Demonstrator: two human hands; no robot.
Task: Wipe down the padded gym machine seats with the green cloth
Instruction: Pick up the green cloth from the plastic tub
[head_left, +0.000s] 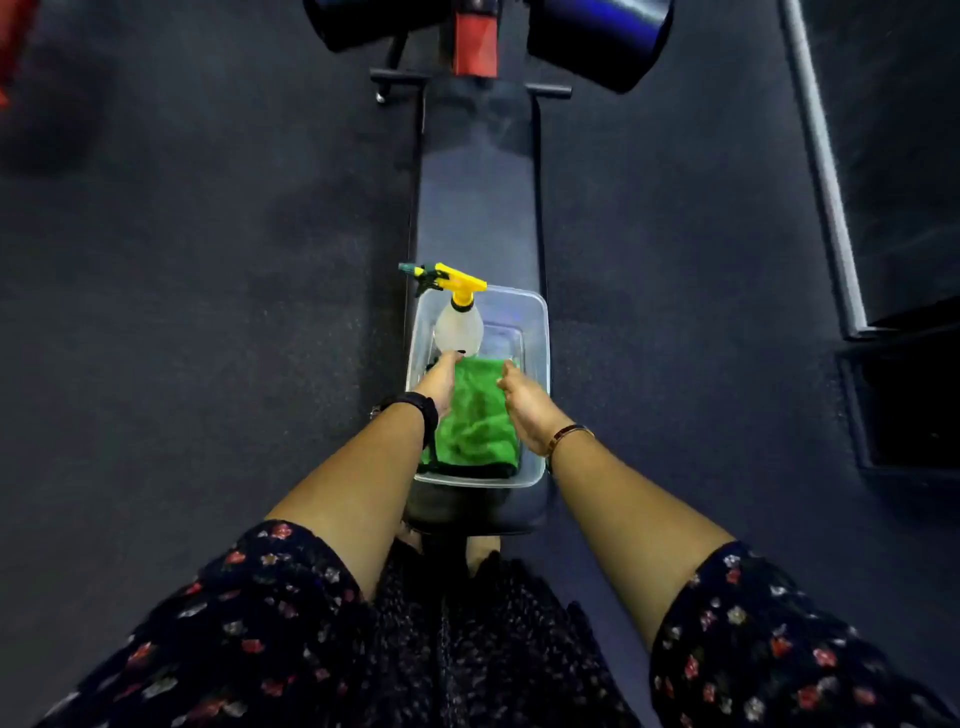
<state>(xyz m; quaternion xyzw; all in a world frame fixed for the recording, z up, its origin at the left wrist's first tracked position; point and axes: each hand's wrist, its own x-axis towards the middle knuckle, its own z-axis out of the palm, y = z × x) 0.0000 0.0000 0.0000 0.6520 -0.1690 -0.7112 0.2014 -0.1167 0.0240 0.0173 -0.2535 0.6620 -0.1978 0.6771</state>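
Green cloth (475, 421), likely soft and light, lies in a clear tub (541, 332) on the bench (478, 208), best lifted by its far corners: right hand (524, 405) pinches one, left hand (441, 382) touches the other, grip unclear.

In front of me stands a clear rectangular plastic tub (541, 332); a translucent white spray bottle with a yellow trigger and green nozzle (460, 328) stands upright in its far left part. Dark speckled rubber floor (208, 260) surrounds it. A grey metal rail (826, 171) runs along my right, a red upright post (475, 47) ahead.
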